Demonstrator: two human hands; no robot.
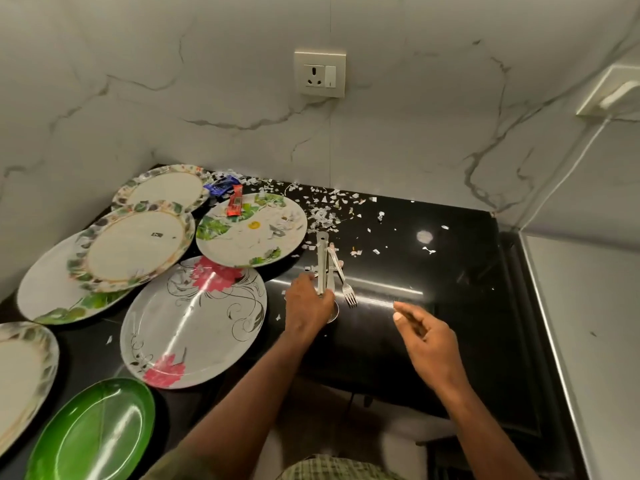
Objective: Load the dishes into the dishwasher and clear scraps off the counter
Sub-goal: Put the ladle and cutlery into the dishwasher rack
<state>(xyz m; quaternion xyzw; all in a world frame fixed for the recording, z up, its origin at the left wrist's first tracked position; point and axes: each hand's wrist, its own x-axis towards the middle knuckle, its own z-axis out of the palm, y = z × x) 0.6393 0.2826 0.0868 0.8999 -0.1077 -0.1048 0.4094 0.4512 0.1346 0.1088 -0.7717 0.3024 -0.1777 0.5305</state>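
Beside the pink-flowered plate [194, 320], left hand [306, 306] grips cutlery [327, 268]; right hand [427, 337] hovers.

2 bare forearms show, with no sleeves reaching the wrists. The left hand [304, 308] and right hand [427, 342] carry no rings, watch or bands that can be seen. At the bottom edge, a checked garment [332, 469] in pale green and cream with darker crossing lines covers the torso. Near the left elbow, an olive-toned sleeve edge [166, 465] shows, blurred.
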